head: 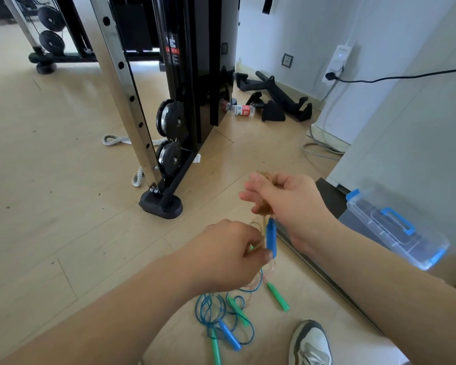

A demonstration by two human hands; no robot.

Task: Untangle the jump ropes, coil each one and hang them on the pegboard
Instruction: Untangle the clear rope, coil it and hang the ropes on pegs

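My right hand point(284, 198) grips a coiled bundle of pale, clear rope point(262, 209) held above the floor. A blue handle point(271, 238) hangs down from that bundle. My left hand point(229, 254) pinches the lower end of the blue handle together with thin rope strands. Below my hands a tangle of blue rope point(211, 309) lies on the floor with another blue handle point(229, 335) and green handles point(278, 297), point(216, 347). No pegboard is in view.
A black and chrome gym machine point(166, 127) stands ahead on the left, its foot point(161, 205) close to my hands. A clear box with blue latches point(395, 227) sits at right. My shoe point(311, 343) is beside the tangle. Black handles and a bottle point(244, 110) lie by the wall.
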